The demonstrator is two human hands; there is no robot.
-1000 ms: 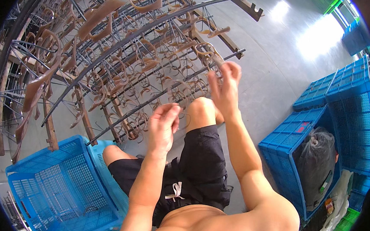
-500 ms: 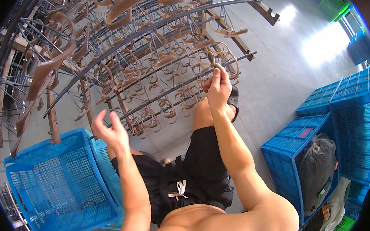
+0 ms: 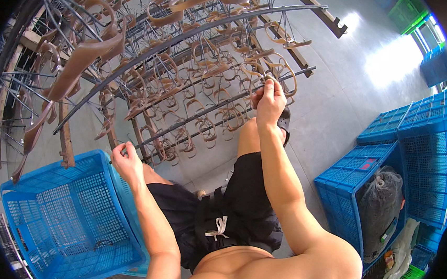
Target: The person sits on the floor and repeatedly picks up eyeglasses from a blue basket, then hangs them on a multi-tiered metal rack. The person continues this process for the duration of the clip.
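Note:
Glossy brown looped pieces (image 3: 203,130) hang in rows on thin wire arms of a dark metal rack (image 3: 190,34) before me. At the right end of a near bar, my right hand (image 3: 269,104) is closed in a pinch at the base of one brown loop (image 3: 294,84); its fingers partly hide the grip. My left hand (image 3: 128,164) is beside that bar's left end, above the blue basket's edge, its thumb and fingers curled together. Whatever is between them, if anything, is too small to make out.
A blue plastic basket (image 3: 12,188) stands by my left leg. Stacked blue crates (image 3: 377,125) rise on the right, one holding a dark bundle in a clear plastic bag (image 3: 381,204). Green crates (image 3: 409,15) are at the far right. Grey floor (image 3: 329,58) lies beyond the rack.
My left hand's fingers have gone from spread to curled together, and the hand has dropped slightly. My right hand has shifted a little to the right and down, still pinching.

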